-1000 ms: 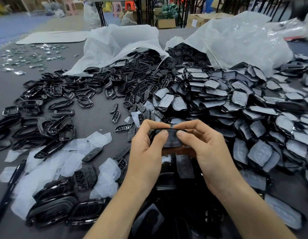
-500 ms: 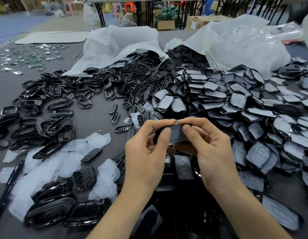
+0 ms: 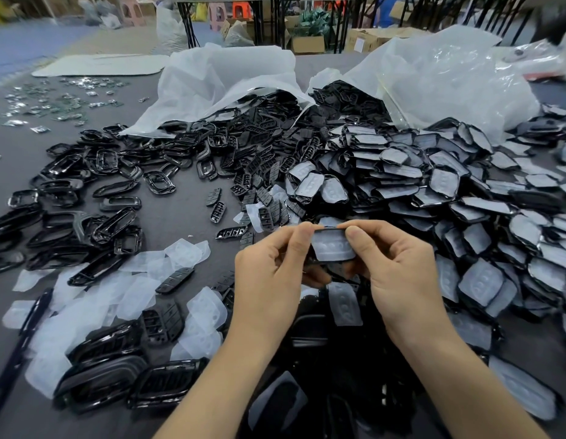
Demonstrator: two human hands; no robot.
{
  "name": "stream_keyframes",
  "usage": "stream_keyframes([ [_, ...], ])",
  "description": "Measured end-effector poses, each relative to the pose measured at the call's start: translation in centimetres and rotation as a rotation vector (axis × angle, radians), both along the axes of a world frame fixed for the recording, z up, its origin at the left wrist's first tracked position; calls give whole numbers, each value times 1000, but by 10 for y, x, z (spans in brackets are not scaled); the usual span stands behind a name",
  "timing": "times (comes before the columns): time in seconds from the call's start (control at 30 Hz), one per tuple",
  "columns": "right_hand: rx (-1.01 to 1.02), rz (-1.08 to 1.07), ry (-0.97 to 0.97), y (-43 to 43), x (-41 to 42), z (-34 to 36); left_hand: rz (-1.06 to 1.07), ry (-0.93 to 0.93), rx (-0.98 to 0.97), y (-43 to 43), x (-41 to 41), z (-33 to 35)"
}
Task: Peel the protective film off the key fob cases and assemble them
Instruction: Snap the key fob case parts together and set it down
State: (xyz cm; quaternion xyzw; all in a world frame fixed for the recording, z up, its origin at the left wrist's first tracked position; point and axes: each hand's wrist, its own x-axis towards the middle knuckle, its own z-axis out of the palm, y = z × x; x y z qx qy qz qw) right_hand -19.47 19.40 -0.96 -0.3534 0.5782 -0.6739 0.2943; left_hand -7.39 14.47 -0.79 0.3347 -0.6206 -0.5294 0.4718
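I see left hand (image 3: 269,280) pinching 1 film-covered case (image 3: 334,250) at its top edge | right hand (image 3: 402,274) pinching same case | over bench (image 3: 177,221)

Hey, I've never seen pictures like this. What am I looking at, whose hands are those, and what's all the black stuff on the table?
There is no machine here. A person wears a wide-angle camera on the head, so the single view looks forward and down at their own two bare hands. The left hand and the right hand together pinch one film-covered key fob case, a black shell with whitish protective film over its face. On the grey table, a big pile of film-covered cases lies to the right and loose black frames to the left. Peeled films lie near the left arm. At the back are two white plastic bags with black parts spilling out.
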Motion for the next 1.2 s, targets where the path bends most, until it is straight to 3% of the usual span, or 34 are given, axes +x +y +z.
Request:
stream_keyframes([
  [0.3, -24, -47, 190, 2, -2, 2, -123, 103, 152, -3, -2, -3],
  [0.8, 75, 19, 173, 1, -7, 0, -103, 10, 151, -5, -3, -7],
  [0.87, 90, 22, 122, 0, -9, 1, -82, -81, -21, -5, 0, -7],
  [1.0, 109, 39, -79, 2, -18, 8, -176, -413, -659, -14, 10, -8],
  [1.07, 132, 56, -159, 3, -22, 12, -184, -446, -721, -15, 7, -11],
  [1.2, 178, 111, -251, 5, -23, 16, -141, -318, -584, -13, 4, -12],
])
